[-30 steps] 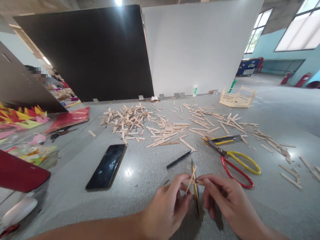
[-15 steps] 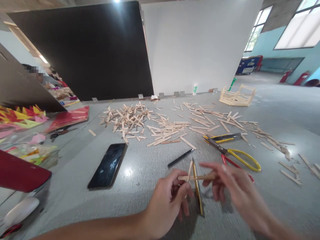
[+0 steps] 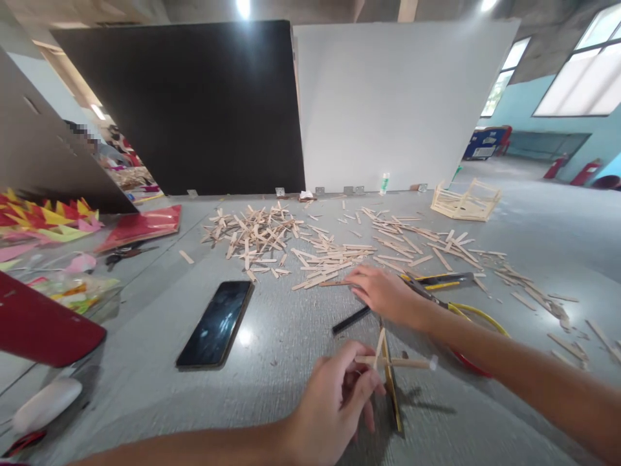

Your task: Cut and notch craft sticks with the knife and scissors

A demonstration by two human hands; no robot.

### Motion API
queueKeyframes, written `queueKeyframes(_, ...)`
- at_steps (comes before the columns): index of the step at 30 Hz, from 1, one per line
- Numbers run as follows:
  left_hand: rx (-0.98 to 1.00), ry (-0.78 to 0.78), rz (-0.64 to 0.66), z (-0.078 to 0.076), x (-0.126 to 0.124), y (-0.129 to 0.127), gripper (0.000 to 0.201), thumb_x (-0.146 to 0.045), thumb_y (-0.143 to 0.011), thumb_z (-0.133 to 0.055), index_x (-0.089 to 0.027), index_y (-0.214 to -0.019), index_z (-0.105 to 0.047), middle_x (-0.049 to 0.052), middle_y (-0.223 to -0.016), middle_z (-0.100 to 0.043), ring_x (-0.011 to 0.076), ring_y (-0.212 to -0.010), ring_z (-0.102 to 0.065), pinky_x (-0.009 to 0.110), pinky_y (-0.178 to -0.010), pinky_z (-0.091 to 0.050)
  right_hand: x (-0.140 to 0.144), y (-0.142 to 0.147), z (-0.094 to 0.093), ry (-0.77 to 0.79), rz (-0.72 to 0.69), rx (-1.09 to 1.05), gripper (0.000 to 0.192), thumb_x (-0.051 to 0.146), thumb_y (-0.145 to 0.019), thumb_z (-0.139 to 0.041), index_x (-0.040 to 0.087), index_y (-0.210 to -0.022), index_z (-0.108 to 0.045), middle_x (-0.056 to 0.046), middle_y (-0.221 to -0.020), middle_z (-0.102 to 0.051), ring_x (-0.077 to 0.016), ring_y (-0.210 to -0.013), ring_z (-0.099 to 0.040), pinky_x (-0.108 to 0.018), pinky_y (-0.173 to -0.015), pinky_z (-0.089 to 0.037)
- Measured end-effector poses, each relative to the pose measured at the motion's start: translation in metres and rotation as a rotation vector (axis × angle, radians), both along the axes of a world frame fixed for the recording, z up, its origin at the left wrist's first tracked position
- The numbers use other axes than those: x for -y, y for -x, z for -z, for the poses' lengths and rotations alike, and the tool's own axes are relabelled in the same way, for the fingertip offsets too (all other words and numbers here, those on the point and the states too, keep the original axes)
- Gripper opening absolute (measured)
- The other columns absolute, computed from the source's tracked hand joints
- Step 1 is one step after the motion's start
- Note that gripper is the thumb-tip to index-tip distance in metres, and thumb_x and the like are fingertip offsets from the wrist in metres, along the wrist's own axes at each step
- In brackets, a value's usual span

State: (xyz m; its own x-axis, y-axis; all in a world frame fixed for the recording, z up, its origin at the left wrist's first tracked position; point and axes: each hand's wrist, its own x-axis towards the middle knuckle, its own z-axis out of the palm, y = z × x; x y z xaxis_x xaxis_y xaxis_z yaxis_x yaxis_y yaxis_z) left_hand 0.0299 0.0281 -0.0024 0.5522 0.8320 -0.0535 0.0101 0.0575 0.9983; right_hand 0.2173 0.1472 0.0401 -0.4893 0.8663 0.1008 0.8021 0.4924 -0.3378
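My left hand [image 3: 337,395] is closed on crossed wooden craft sticks [image 3: 405,363], held above the table near the front. A pale whitish bit sits at the right end of the sideways stick. Beneath them a thin yellow-and-black tool [image 3: 396,404] lies on the table. Farther forward, my right hand [image 3: 383,291] has its fingertips on the right end of a darker wooden stick [image 3: 332,283], in front of the stick pile. Under that hand and forearm, a black pen-like tool [image 3: 349,320] and yellow-handled pliers-like cutters [image 3: 473,309] are partly hidden.
Loose craft sticks [image 3: 257,233] spread across the table. A phone [image 3: 216,323] lies to the left, near a dark red cylinder [image 3: 46,323]. At the back stand a glue stick [image 3: 385,184], a stick frame [image 3: 466,200], and black [image 3: 218,110] and white [image 3: 388,103] boards.
My right hand has let go of the crossed sticks and moved forward and left to the darker stick by the pile. My left hand keeps its hold. The view has tilted up slightly.
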Motion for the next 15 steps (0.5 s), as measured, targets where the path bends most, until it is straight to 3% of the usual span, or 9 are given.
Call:
queueKeyframes(4,0.002,-0.02,-0.005,0.002,-0.001,0.001,0.041,-0.056,-0.103,-0.054,-0.017,-0.116,-0.057,0.005,-0.09,-0.068,0.0064,-0.047,-0.057,0.014,-0.04,-0.036,-0.008,0.01,0.01,-0.008,0.06,0.083,0.022,0.032,-0.102,-0.068,0.017,-0.117,-0.069,-0.008,-0.121,-0.07,-0.0243,-0.105,-0.07,-0.046,-0.091,-0.059)
queueKeyframes(8,0.013,-0.014,-0.017,0.002,-0.001,0.001,0.043,-0.058,-0.104,-0.053,-0.017,-0.116,-0.057,0.005,-0.09,-0.067,0.0065,-0.047,-0.057,0.014,-0.04,-0.037,0.0,0.002,0.001,0.008,0.154,-0.026,0.018,0.033,-0.102,-0.067,0.016,-0.106,-0.07,-0.004,-0.104,-0.073,-0.0203,-0.091,-0.071,-0.042,-0.084,-0.06)
queueKeyframes(12,0.031,0.002,-0.028,0.0,-0.001,0.0,0.044,-0.059,-0.103,-0.053,-0.017,-0.115,-0.057,0.004,-0.088,-0.067,0.0072,-0.048,-0.057,0.014,-0.04,-0.037,0.029,-0.016,-0.02,0.065,0.204,-0.253,0.021,0.028,-0.105,-0.057,0.017,-0.09,-0.068,0.002,-0.078,-0.069,-0.0151,-0.07,-0.066,-0.03,-0.069,-0.055)
queueKeyframes(15,0.046,0.016,-0.032,-0.001,-0.001,-0.001,0.044,-0.059,-0.102,-0.054,-0.017,-0.115,-0.057,0.003,-0.086,-0.066,0.0071,-0.048,-0.057,0.014,-0.04,-0.038,0.062,-0.029,-0.031,0.112,0.239,-0.385,0.026,0.035,-0.104,-0.052,0.02,-0.094,-0.069,0.002,-0.074,-0.068,-0.0132,-0.059,-0.06,-0.025,-0.054,-0.048)
